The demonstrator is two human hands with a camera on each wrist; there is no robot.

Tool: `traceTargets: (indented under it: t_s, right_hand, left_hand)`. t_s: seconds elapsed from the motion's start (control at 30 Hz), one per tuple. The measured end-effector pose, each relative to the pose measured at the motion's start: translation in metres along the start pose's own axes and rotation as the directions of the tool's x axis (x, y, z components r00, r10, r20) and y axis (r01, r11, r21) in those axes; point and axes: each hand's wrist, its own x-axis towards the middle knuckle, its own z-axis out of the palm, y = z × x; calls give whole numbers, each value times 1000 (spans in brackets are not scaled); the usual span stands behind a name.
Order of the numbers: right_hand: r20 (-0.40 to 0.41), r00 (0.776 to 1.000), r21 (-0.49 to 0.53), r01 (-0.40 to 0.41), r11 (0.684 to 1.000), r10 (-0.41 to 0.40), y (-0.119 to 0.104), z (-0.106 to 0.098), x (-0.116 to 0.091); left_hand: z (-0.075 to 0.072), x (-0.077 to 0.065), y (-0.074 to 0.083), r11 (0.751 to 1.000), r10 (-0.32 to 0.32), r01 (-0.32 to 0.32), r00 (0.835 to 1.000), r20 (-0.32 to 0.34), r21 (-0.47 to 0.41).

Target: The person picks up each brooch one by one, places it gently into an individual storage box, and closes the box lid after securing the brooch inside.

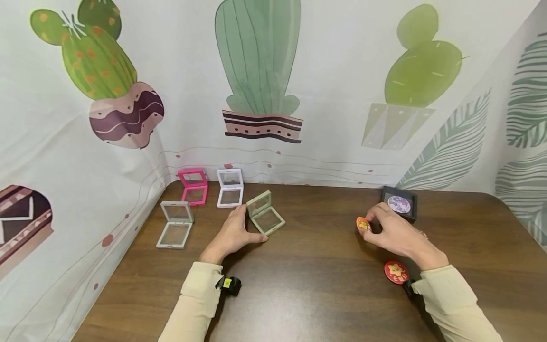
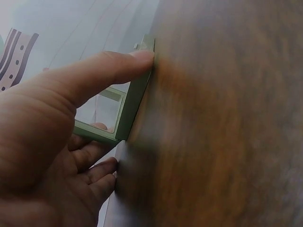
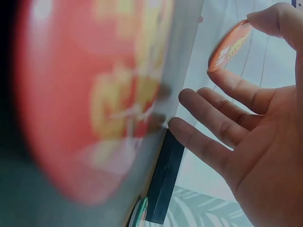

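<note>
My left hand (image 1: 232, 235) grips a small green display frame (image 1: 273, 228) that stands unfolded on the table, lid raised. The left wrist view shows the thumb (image 2: 118, 66) on one edge of the green frame (image 2: 135, 94) and fingers behind the lid. At the right, my right hand (image 1: 395, 232) pinches an orange round badge (image 1: 363, 224) between thumb and a fingertip. That badge (image 3: 230, 47) is tilted and held at its rim in the right wrist view, the other fingers spread. A red round badge with a yellow star (image 1: 396, 272) lies by the right wrist.
Pink (image 1: 195, 194), white (image 1: 231, 195) and grey (image 1: 175, 232) frames stand unfolded at the left. A black frame (image 1: 410, 217) with a purple round badge (image 1: 399, 204) lies behind my right hand. A cactus-printed cloth (image 1: 333, 156) borders the wooden table (image 1: 307, 285).
</note>
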Motion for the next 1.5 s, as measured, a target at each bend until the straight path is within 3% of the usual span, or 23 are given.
traceTargets:
  t_s: [1.5]
  right_hand:
    - [12,1000,33,-8,999,8,-30,2,16]
  left_hand:
    - [1,0,-1,1000,-5,5,1000,-5,0]
